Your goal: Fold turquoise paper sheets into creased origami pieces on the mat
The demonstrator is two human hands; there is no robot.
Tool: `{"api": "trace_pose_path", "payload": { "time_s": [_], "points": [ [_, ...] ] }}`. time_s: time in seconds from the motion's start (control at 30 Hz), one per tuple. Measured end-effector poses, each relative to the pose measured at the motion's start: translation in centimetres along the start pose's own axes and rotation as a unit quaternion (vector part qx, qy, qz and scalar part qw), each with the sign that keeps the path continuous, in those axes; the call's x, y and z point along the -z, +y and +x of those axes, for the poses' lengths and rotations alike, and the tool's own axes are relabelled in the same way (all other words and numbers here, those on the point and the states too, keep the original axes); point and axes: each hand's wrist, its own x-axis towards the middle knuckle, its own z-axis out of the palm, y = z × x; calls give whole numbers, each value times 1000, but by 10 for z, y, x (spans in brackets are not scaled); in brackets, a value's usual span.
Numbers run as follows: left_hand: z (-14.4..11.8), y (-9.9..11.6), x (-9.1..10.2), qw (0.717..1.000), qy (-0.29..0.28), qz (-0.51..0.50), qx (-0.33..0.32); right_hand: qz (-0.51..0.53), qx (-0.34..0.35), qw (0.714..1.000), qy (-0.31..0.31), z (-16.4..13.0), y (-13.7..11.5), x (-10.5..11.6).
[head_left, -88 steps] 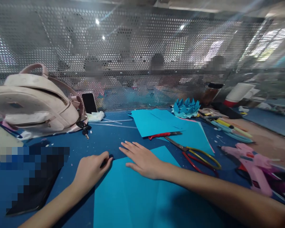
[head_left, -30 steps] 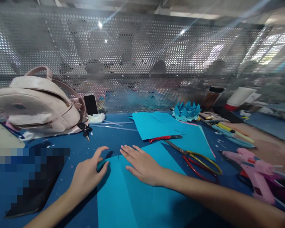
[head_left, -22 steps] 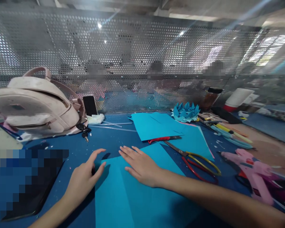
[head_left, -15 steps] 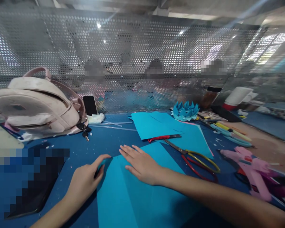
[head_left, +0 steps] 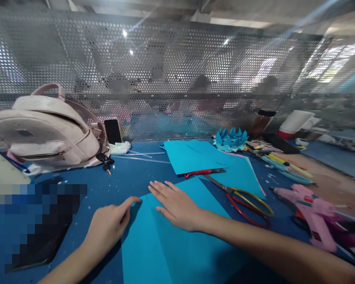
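A turquoise paper sheet (head_left: 171, 248) lies in front of me on the blue table (head_left: 130, 177). My right hand (head_left: 177, 205) rests flat on its upper part, fingers spread and pointing left. My left hand (head_left: 108, 228) is at the sheet's left edge, forefinger stretched out and pressing the sheet's upper left corner, the other fingers curled. Neither hand holds anything.
Scissors (head_left: 239, 195) with red and yellow handles lie right of my hand on more turquoise sheets (head_left: 195, 156). A pink glue gun (head_left: 313, 211) is at the right, a folded blue paper flower (head_left: 231, 138) behind. A pink backpack (head_left: 47, 128), a phone (head_left: 112, 131) and keys (head_left: 106, 162) stand at the left by the perforated metal screen (head_left: 165, 79).
My left hand let go of the sheet's curled corner, opened, then came down with the forefinger pressing that corner flat. My right hand stayed flat on the sheet.
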Motion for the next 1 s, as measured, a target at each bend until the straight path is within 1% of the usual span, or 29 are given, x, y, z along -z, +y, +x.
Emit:
{"api": "trace_pose_path", "payload": {
  "time_s": [0.2,0.37,0.43,0.57,0.7,0.87,1.0],
  "points": [
    [0,0,1,1000,-7,-9,4,-6,0,1000,-5,0,-1,1],
    [-3,3,6,995,-3,-92,37,-2,3,1000,-2,0,1,-1],
    [-5,5,6,993,-9,-108,48,-2,3,1000,-2,0,2,-3],
    [-6,5,1,995,-27,-77,49,-4,10,1000,5,-1,4,-5],
    [-6,4,-3,998,-26,-47,35,-5,9,1000,3,-1,3,-5],
    [-6,5,-1,999,-24,-40,18,4,7,1000,3,-1,3,-4],
    [-7,6,1,998,-32,-46,23,5,12,1000,6,-1,4,-4]
  ]
}}
